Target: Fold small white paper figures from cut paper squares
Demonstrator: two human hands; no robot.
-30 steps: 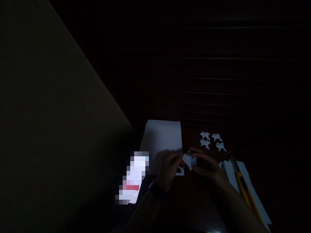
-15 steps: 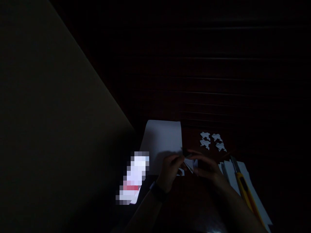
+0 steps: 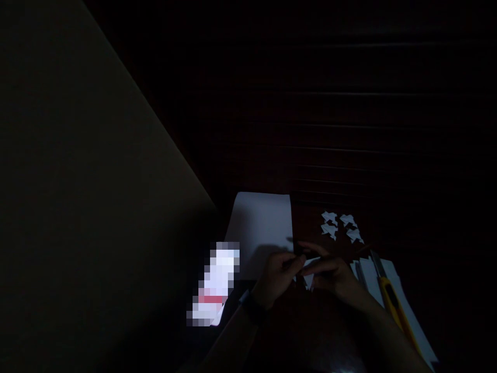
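Note:
The scene is very dark. My left hand (image 3: 277, 277) and my right hand (image 3: 334, 274) meet over a dark table, fingers pinched together on a small folded white paper piece (image 3: 308, 280). Only a corner of that piece shows between the fingers. A dark watch sits on my left wrist. Just behind the hands lies a white paper sheet (image 3: 262, 223).
Several small folded white paper shapes (image 3: 341, 226) lie in a cluster at the back right. A yellow utility knife (image 3: 394, 305) rests on white paper sheets (image 3: 411, 321) at the right. A bright blurred object (image 3: 215, 285) lies left of my left wrist. A large dim panel (image 3: 77, 207) fills the left.
Both hands have drawn closer together and slightly toward me, and they now cover more of the small paper piece. Nothing else has moved.

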